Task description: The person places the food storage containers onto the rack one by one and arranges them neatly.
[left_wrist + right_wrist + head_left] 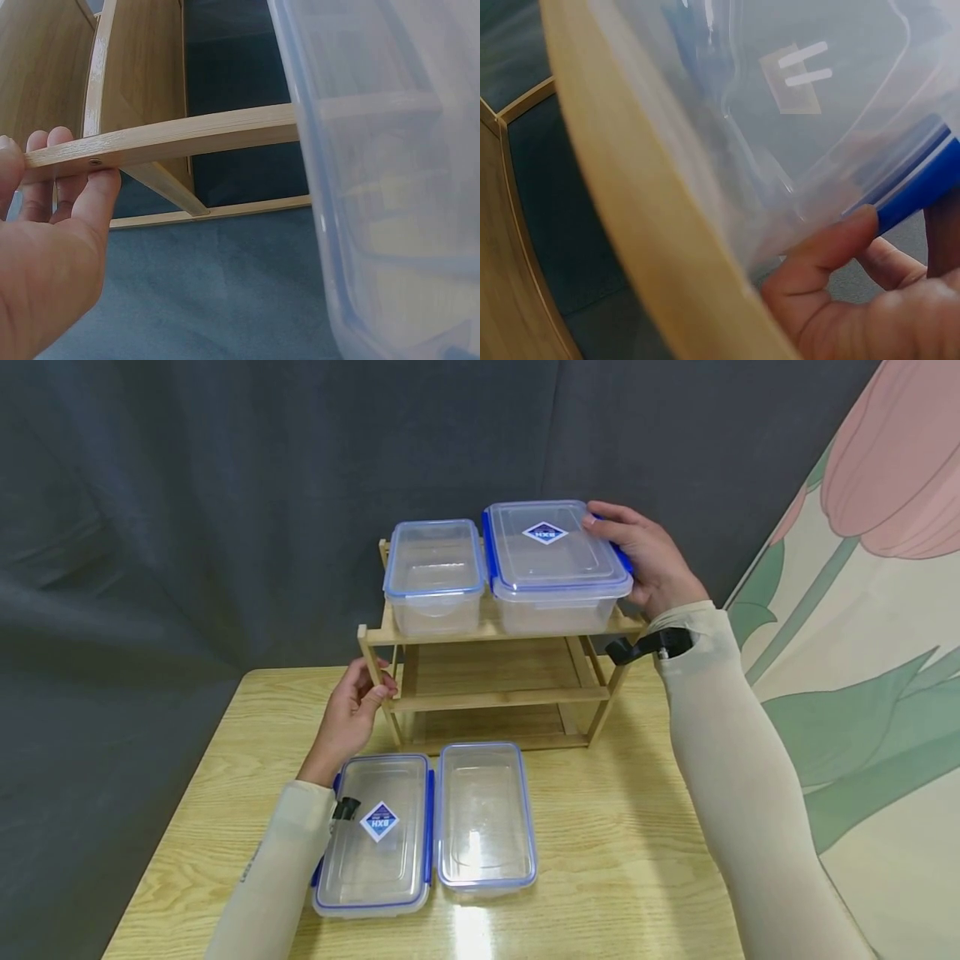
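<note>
A wooden rack [502,695] stands on the table, and my left hand [352,714] grips its left front post. The left wrist view shows the thumb and fingers of that hand [64,232] around the wooden bar. On the top shelf, at the right, sits a clear food container [558,610] with blue side clips and a diamond label on its lid. My right hand [648,556] holds this container by its right side, fingers at the lid's edge. In the right wrist view the thumb presses near the blue clip [922,180].
Left of it on the shelf stands a second clear container [437,610] with a light-blue rim. On the table [615,877] before the rack lie a labelled lidded container [371,877] and a container with a blue rim [483,810]. A dark curtain [300,510] hangs behind.
</note>
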`<state>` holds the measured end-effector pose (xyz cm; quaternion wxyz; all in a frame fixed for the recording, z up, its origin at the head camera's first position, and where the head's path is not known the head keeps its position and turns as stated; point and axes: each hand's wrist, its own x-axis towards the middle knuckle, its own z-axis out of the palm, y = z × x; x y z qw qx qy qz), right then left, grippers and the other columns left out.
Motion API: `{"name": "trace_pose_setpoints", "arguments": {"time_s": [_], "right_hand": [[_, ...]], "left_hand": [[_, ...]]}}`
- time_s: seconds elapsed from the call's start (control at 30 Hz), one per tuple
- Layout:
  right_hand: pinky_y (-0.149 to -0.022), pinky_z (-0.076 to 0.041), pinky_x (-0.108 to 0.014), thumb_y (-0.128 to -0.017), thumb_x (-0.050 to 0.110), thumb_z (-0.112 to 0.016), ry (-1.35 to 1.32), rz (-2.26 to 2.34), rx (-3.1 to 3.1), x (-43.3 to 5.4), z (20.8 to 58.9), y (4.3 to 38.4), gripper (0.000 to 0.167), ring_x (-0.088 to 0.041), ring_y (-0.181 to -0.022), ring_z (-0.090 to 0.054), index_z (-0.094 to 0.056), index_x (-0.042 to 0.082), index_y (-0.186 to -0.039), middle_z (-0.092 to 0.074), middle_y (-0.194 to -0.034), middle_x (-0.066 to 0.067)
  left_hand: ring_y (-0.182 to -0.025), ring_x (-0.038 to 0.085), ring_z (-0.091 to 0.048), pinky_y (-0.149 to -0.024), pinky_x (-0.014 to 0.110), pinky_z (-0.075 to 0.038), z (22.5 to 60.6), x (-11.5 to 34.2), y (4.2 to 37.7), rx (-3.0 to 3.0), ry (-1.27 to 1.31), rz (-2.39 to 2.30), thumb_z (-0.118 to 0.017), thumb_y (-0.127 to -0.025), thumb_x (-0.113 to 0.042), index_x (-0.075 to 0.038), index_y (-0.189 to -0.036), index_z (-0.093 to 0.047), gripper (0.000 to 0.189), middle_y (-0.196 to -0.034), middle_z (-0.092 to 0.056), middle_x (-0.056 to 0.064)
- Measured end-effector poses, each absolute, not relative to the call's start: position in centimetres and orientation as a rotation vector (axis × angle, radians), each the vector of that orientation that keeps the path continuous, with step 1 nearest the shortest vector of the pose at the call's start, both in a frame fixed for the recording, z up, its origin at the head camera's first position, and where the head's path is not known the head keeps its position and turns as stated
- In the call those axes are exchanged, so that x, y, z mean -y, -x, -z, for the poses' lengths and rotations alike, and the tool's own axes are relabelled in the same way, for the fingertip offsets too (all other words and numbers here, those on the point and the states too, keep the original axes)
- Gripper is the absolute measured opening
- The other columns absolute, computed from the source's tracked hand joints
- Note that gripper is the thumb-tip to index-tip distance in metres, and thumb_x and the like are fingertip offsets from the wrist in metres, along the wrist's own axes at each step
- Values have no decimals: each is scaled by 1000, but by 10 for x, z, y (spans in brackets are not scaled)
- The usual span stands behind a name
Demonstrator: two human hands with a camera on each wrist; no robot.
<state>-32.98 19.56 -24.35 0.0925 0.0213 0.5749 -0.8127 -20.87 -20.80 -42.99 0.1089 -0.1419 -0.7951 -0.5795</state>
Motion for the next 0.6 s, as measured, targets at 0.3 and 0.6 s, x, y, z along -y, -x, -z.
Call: {"name": "trace_pose_setpoints", "arguments": {"time_s": [0.3, 0.6], "right_hand": [[-59, -64, -32, -92, 17, -84, -61, 2362, -1781, -200, 243, 330, 58, -20, -76, -78, -63, 23, -146, -58, -138, -4], [-68, -65, -32, -89, 35, -87, -49, 2155, -2103, -203, 241, 319, 71, -20, -86, -78, -55, 33, -153, -53, -150, -9]], "left_hand": [[-107, 17, -67, -96, 24, -55, 431, 206, 212, 2357, 411, 1703, -49, -112, -10, -3, -142, -51, 31, -119, -66, 20], [-104, 14, -66, -92, 23, -55, 434, 204, 215, 2341, 423, 1718, -50, -112, -7, -2, -141, -51, 30, -118, -66, 20]]}}
